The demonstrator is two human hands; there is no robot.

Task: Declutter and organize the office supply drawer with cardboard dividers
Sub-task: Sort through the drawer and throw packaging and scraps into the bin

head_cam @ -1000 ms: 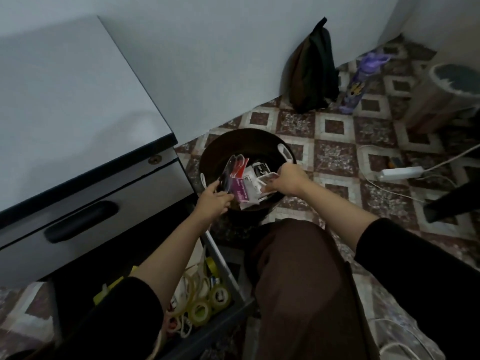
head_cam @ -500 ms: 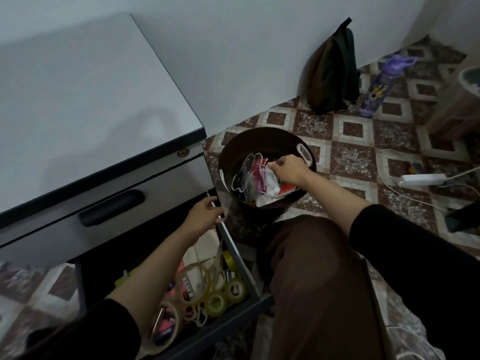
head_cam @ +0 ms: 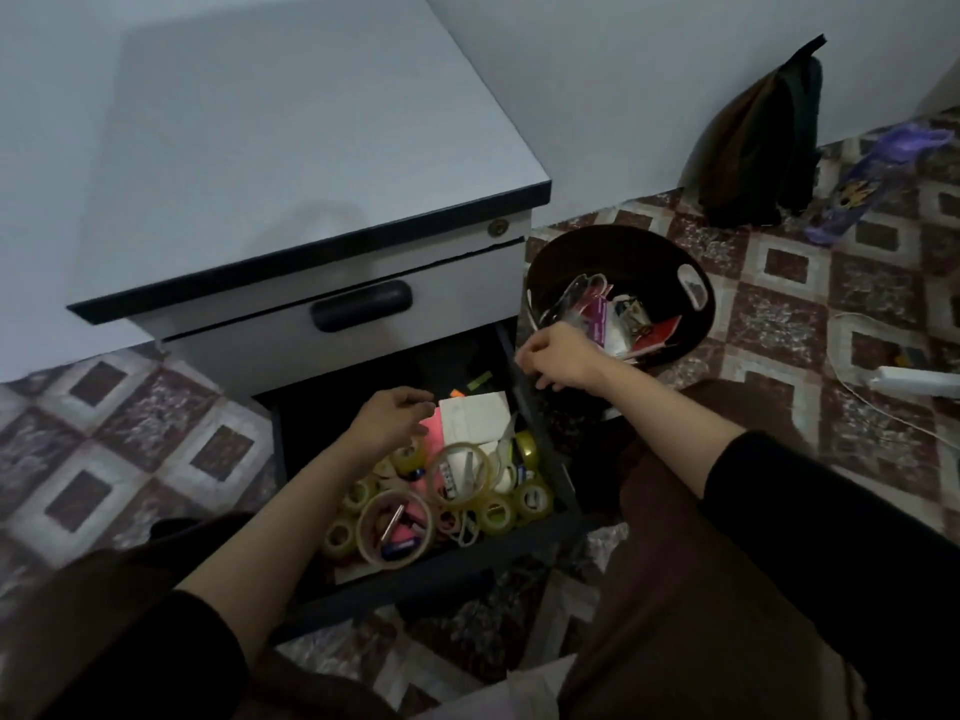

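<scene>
The lower drawer (head_cam: 545,433) of a grey cabinet stands pulled out. It holds several tape rolls (head_cam: 462,475), a white paper pad (head_cam: 475,415), pink notes and small pens. My left hand (head_cam: 389,415) hovers inside the drawer beside the white pad, fingers loosely curled, nothing in it. My right hand (head_cam: 558,353) is above the drawer's right wall, between the drawer and a dark round bin (head_cam: 696,324), fingers curled with nothing visible in them. The bin holds plastic packets and cards (head_cam: 613,317).
The cabinet's closed upper drawer with a black handle (head_cam: 361,305) is above the open one. A dark bag (head_cam: 763,142) leans on the wall, a purple bottle (head_cam: 872,184) lies on the tiled floor, and a white power strip (head_cam: 919,380) with cable is at right. My knees flank the drawer.
Both hands left the bin and moved left and down to the drawer. The packets they held stay in the bin. The view swung left toward the cabinet.
</scene>
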